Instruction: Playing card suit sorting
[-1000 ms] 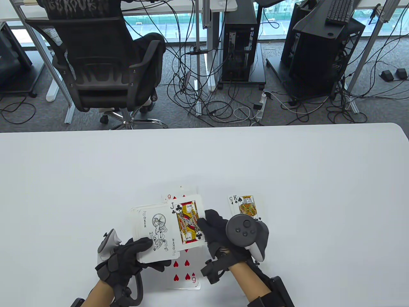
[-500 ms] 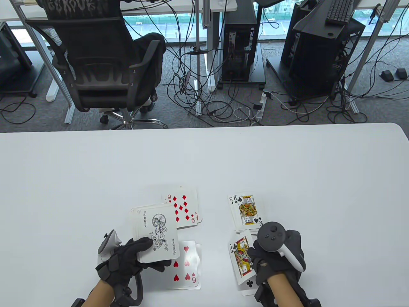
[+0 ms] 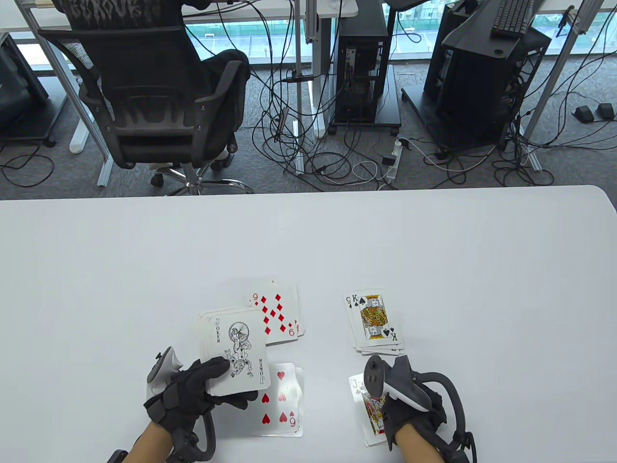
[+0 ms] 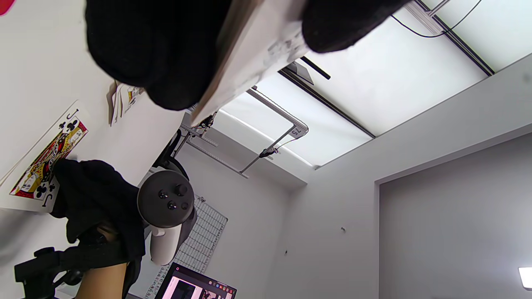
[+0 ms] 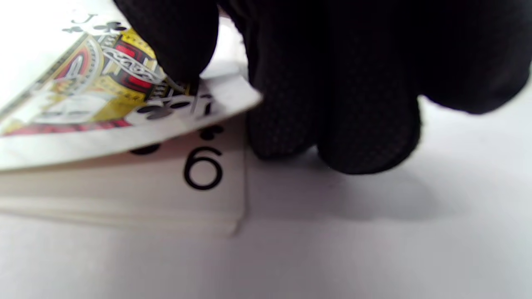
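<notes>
My left hand point(image 3: 193, 393) holds the face-up deck point(image 3: 234, 352) above the table, joker on top. My right hand point(image 3: 407, 410) pinches the jack of clubs point(image 3: 368, 402) by its near corner and holds it low over the clubs pile point(image 3: 371, 436). In the right wrist view the jack point(image 5: 95, 83) sits just above a six of clubs point(image 5: 203, 166), one finger point(image 5: 174, 41) on its face. On the table lie a diamonds pile point(image 3: 277, 316) with a nine on top, a hearts pile point(image 3: 282, 402) and a spades pile point(image 3: 373, 320) with a king on top.
The white table point(image 3: 482, 289) stretches wide behind and to the right of the piles. Its far edge point(image 3: 308, 195) runs across the middle of the table view. An office chair point(image 3: 154, 91) and cables stand on the floor beyond it.
My right hand carried the jack of clubs from beside the deck down to the right, over the clubs pile below the spades. It has since lowered and turned. My left hand stayed still.
</notes>
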The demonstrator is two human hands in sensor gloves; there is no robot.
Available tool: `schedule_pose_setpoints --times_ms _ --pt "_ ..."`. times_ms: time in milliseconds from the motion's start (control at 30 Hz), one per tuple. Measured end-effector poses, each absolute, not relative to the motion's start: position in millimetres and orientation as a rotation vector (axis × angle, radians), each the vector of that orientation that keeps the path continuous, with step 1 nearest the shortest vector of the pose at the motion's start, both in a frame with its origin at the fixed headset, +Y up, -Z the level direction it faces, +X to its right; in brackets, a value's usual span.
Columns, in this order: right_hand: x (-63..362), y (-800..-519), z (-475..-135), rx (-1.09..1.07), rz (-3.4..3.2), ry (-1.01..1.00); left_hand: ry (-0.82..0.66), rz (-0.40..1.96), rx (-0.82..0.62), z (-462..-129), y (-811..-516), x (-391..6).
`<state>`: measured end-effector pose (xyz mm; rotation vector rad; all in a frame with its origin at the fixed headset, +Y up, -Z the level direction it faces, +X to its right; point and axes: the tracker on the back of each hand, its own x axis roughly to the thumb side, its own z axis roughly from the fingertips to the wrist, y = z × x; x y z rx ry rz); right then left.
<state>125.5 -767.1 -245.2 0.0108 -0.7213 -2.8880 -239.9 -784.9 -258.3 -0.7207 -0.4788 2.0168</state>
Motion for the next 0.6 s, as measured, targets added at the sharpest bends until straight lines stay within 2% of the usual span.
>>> schedule_pose_setpoints --times_ms 167,267,400,467,533,600 --pt "120.0 -762.1 -247.4 0.018 -2.823 -0.770 -0.487 2.015 -0.717 -258.4 -783.9 -240.2" --pt "104.9 -740.7 -249.4 -0.049 -2.964 -0.642 -0.488 2.013 -0.716 -258.5 -783.8 -240.3" --pt "68.7 -706.6 -250.0 -0.365 -3.308 -0.329 -0.483 2.012 -0.725 -258.1 -784.5 -240.0" --pt "45.7 -693.1 -249.6 -0.612 -3.505 -0.159 -0.488 2.009 -0.725 -258.1 -784.0 -240.1" --pt "26.7 -686.9 -250.0 -0.831 -3.629 -0.067 -0.491 2.008 -0.721 -258.3 -783.7 -240.3" --pt "12.3 -685.0 -249.2 -0.929 -3.736 -0.027 -0.491 2.008 -0.718 -258.5 -783.8 -240.3"
